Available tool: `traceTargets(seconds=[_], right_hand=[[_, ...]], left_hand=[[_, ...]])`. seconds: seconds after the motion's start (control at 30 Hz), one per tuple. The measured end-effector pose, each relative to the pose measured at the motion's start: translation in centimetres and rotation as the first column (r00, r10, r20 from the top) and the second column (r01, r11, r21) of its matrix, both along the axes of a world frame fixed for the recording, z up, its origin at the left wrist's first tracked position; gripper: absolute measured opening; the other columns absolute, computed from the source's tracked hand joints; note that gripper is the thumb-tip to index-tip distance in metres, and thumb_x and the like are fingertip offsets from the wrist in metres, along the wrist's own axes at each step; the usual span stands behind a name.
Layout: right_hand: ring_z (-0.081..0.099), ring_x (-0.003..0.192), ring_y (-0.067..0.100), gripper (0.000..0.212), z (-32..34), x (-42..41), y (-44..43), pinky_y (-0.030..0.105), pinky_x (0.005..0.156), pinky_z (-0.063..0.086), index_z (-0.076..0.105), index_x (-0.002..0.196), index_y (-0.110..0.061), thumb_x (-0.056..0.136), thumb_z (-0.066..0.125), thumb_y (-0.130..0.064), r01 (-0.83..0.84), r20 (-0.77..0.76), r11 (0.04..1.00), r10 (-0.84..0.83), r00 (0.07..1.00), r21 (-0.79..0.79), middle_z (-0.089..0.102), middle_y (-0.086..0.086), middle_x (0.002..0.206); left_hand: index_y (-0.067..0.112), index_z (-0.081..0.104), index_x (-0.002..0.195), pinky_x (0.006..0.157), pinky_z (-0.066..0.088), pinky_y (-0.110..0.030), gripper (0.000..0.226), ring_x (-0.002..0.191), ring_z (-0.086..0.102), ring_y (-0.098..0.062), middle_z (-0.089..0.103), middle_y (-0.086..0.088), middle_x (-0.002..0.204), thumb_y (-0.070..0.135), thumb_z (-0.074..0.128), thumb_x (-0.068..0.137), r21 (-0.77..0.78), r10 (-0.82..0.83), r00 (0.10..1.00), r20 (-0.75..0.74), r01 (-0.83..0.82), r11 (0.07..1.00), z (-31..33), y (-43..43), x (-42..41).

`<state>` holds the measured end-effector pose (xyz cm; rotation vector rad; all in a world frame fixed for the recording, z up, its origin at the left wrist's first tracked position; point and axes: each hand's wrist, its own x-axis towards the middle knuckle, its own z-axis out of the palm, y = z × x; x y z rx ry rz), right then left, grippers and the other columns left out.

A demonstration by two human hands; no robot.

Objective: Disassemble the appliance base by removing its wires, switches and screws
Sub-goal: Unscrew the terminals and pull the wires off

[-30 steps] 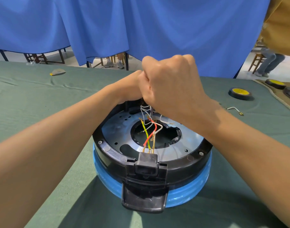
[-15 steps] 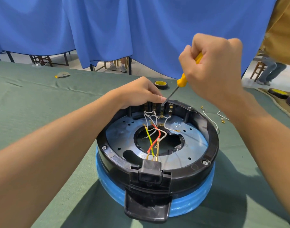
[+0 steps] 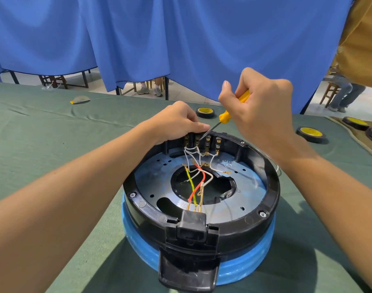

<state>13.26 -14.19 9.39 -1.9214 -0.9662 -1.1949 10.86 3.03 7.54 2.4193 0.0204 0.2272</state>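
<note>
The appliance base (image 3: 271,187) sits on the green table (image 3: 54,144) before the person, whose left hand (image 3: 174,123) clamps over its far rim to steady it, I'd say, while the right hand (image 3: 263,111), fisted round a yellow screwdriver (image 3: 225,117), angles the tip into the terminals (image 3: 207,142) there holding white wires (image 3: 190,152).

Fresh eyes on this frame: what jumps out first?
Dead centre on the green cloth sits the round appliance base, black over blue, opened up, with red, yellow-green and white wires crossing its middle. At its far wall the right hand holds a yellow-handled screwdriver with the tip at a row of brass terminals. The left hand grips the rim beside them.
</note>
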Motion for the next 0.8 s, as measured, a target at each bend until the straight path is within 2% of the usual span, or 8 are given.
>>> traceTargets(seconds=[0.2, 0.33, 0.47, 0.57, 0.7, 0.8], right_hand=[[0.030, 0.042, 0.024, 0.034, -0.5, 0.2, 0.2, 0.027, 0.049, 0.023, 0.039, 0.063, -0.013, 0.089, 0.059, -0.021, 0.009, 0.040, 0.999, -0.008, 0.999, -0.032, 0.034, -0.001, 0.046], [0.033, 0.045, 0.029, 0.032, -0.1, 0.8, 0.1, 0.031, 0.057, 0.025, 0.039, 0.063, -0.013, 0.086, 0.058, -0.025, 0.024, 0.015, 0.995, -0.022, 1.000, -0.097, 0.034, -0.001, 0.046], [0.040, 0.062, 0.031, 0.041, 1.0, 2.4, 0.3, 0.031, 0.066, 0.024, 0.037, 0.057, -0.019, 0.084, 0.058, -0.042, 0.094, -0.156, 0.976, -0.126, 0.980, -0.198, 0.041, 0.000, 0.052], [0.044, 0.075, 0.031, 0.042, 1.7, 3.9, 0.8, 0.031, 0.067, 0.028, 0.041, 0.055, -0.018, 0.080, 0.060, -0.045, 0.114, -0.300, 0.967, -0.181, 0.937, -0.227, 0.047, 0.002, 0.060], [0.042, 0.071, 0.028, 0.036, 1.6, 5.0, 1.0, 0.032, 0.061, 0.028, 0.048, 0.055, -0.010, 0.074, 0.062, -0.037, 0.111, -0.409, 0.971, -0.192, 0.892, -0.214, 0.044, 0.002, 0.053], [0.034, 0.067, 0.025, 0.036, 0.9, 5.7, 0.6, 0.033, 0.052, 0.025, 0.042, 0.054, -0.009, 0.075, 0.062, -0.031, 0.102, -0.534, 0.974, -0.196, 0.822, -0.201, 0.033, 0.004, 0.050]], left_hand=[[0.020, 0.051, 0.052, 0.050, 0.026, -0.024, 0.042, 0.038, 0.038, -0.004, 0.036, 0.014, 0.034, 0.035, 0.069, 0.088, 0.002, 0.003, 1.000, 0.008, -0.003, 1.000, -0.1, 0.0, 0.1], [0.017, 0.052, 0.053, 0.050, 0.027, -0.026, 0.042, 0.039, 0.036, -0.005, 0.034, 0.013, 0.035, 0.035, 0.069, 0.087, 0.005, 0.003, 1.000, 0.012, -0.004, 1.000, -0.1, 0.0, 0.2], [0.017, 0.052, 0.052, 0.053, 0.028, -0.025, 0.043, 0.042, 0.037, -0.007, 0.035, 0.014, 0.035, 0.033, 0.069, 0.088, -0.005, 0.003, 1.000, 0.008, -0.003, 1.000, -0.1, 0.0, 0.2], [0.018, 0.053, 0.051, 0.054, 0.030, -0.025, 0.043, 0.049, 0.035, -0.009, 0.036, 0.013, 0.039, 0.033, 0.070, 0.088, -0.006, 0.004, 1.000, 0.013, -0.004, 1.000, 0.0, -0.1, 0.1], [0.016, 0.057, 0.056, 0.056, 0.032, -0.025, 0.038, 0.055, 0.038, -0.010, 0.041, 0.007, 0.051, 0.033, 0.070, 0.087, -0.005, -0.011, 1.000, 0.022, 0.011, 1.000, 0.1, -0.2, 0.0], [0.011, 0.059, 0.059, 0.058, 0.031, -0.026, 0.037, 0.056, 0.036, -0.012, 0.040, 0.002, 0.054, 0.034, 0.071, 0.087, -0.013, -0.029, 0.999, 0.019, 0.029, 1.000, 0.1, -0.2, -0.1]])
